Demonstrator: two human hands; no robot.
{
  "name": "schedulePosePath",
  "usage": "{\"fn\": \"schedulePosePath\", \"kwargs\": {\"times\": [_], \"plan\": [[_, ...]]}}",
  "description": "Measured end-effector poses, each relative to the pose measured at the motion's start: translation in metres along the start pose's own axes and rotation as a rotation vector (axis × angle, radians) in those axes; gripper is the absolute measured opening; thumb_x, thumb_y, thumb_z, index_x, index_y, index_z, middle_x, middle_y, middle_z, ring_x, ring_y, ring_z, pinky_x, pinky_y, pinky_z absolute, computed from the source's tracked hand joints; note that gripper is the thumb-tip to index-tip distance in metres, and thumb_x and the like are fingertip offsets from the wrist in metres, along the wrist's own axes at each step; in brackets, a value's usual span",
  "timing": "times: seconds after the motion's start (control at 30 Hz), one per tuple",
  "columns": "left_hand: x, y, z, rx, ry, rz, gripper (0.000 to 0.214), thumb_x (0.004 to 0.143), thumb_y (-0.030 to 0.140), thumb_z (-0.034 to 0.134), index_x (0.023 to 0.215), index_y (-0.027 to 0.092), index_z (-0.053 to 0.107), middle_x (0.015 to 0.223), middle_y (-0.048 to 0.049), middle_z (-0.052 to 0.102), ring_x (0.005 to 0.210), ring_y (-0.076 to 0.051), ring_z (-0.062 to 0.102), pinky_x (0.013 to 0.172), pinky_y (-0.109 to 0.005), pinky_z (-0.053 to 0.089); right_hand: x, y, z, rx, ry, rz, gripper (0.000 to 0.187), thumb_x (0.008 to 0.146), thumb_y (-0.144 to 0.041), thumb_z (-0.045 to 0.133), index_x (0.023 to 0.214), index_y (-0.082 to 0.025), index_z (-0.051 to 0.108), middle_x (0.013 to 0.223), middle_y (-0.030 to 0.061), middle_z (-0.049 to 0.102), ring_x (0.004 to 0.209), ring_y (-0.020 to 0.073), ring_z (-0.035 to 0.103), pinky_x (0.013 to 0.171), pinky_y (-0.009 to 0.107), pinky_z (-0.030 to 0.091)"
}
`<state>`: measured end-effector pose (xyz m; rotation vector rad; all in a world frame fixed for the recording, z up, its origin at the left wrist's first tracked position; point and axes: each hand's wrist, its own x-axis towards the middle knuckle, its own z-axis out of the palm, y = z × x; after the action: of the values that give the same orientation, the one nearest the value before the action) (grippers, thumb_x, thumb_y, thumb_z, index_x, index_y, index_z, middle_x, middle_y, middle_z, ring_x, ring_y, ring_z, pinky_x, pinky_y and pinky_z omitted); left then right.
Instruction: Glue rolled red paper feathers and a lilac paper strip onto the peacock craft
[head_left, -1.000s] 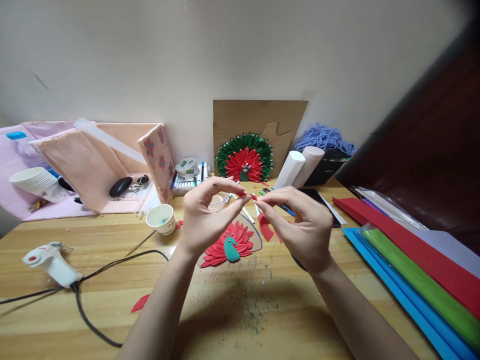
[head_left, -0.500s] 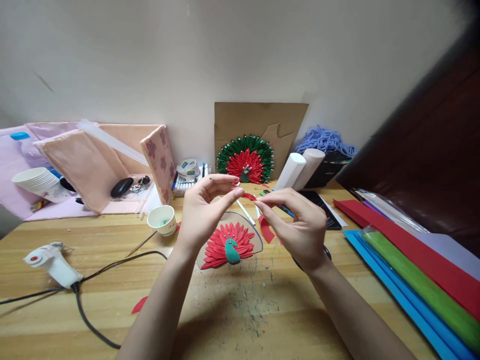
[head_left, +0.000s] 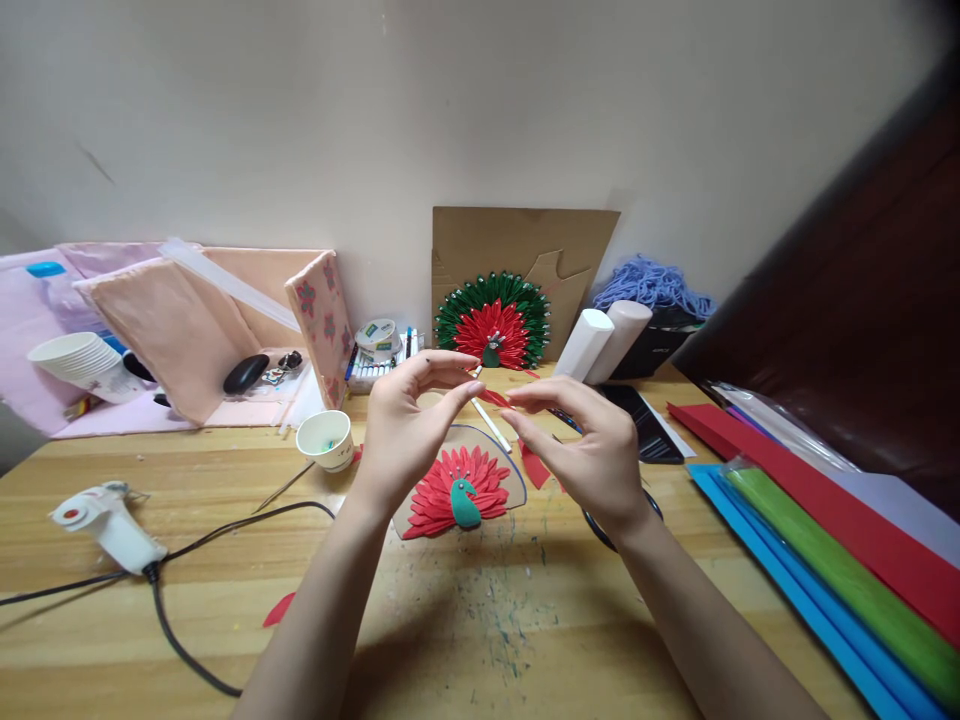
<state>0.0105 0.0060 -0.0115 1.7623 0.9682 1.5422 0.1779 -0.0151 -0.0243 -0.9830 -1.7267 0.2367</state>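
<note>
My left hand (head_left: pixel 409 430) and my right hand (head_left: pixel 592 450) are raised above the wooden table (head_left: pixel 450 620), fingertips meeting. Both pinch a small red paper petal (head_left: pixel 496 398) between them. Below the hands lies a half-made paper peacock (head_left: pixel 459 492) with red petals and a teal body. A finished red and green peacock (head_left: pixel 491 322) leans on a cardboard sheet (head_left: pixel 525 250) at the back wall. A loose red paper piece (head_left: pixel 534 465) lies just right of the half-made peacock.
A white glue gun (head_left: pixel 105 520) with a black cord lies at the left. A paper cup (head_left: pixel 324 438) stands near it, stacked cups (head_left: pixel 75 362) further left. Coloured paper sheets (head_left: pixel 825 560) fill the right side. A phone (head_left: pixel 641 415), white rolls (head_left: pixel 600 340) and pens sit behind.
Both hands stay pinched on the red petal and have shifted a little; the right hand's fingers have moved slightly left. The view has tilted a little.
</note>
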Motion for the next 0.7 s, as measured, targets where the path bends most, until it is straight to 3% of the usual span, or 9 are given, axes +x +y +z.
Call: {"fn": "schedulePosePath", "kwargs": {"times": [0.1,0.23,0.33,0.5,0.7], "plan": [[-0.001,-0.001,0.0,0.037,-0.085,-0.012,0.022,0.075,0.021,0.065,0.096,0.017,0.063,0.086,-0.0046,0.069,0.077,-0.013,0.066,0.074,-0.027,0.055,0.002,0.0,0.0,0.08,-0.074,0.121,0.011,0.079,-0.027,0.061,0.086,-0.019,0.066,0.084,0.0038,0.068,0.075,0.0157,0.063,0.068,0.029,0.051],[-0.001,-0.003,0.0,0.083,-0.16,-0.008,0.023,0.078,0.021,0.062,0.1,0.018,0.063,0.085,-0.0046,0.069,0.078,-0.014,0.065,0.074,-0.028,0.054,0.003,0.002,0.0,0.096,-0.11,0.206,0.014,0.08,-0.028,0.059,0.075,-0.017,0.065,0.071,0.0027,0.066,0.06,0.013,0.059,0.055,0.025,0.048],[-0.001,-0.006,0.003,0.06,-0.162,-0.043,0.023,0.077,0.021,0.063,0.099,0.017,0.063,0.084,-0.0052,0.068,0.077,-0.014,0.065,0.074,-0.029,0.054,0.003,0.004,0.002,0.085,-0.1,0.253,0.015,0.079,-0.029,0.06,0.073,-0.016,0.064,0.067,0.002,0.065,0.055,0.0115,0.056,0.05,0.023,0.044],[0.0,-0.013,0.012,-0.096,-0.167,-0.221,0.034,0.068,0.025,0.071,0.1,0.014,0.061,0.081,-0.0061,0.067,0.08,-0.015,0.064,0.075,-0.029,0.054,0.003,0.007,0.005,0.117,-0.072,0.308,0.017,0.08,-0.031,0.058,0.073,-0.016,0.062,0.066,0.0011,0.063,0.055,0.0107,0.053,0.052,0.023,0.043],[0.001,-0.019,0.015,-0.238,-0.176,-0.305,0.025,0.069,0.024,0.07,0.09,0.013,0.061,0.087,-0.0064,0.066,0.079,-0.013,0.064,0.077,-0.029,0.053,0.003,0.012,0.005,0.18,-0.059,0.366,0.02,0.08,-0.034,0.058,0.074,-0.016,0.061,0.068,0.0021,0.062,0.058,0.0121,0.054,0.053,0.024,0.044]]}}
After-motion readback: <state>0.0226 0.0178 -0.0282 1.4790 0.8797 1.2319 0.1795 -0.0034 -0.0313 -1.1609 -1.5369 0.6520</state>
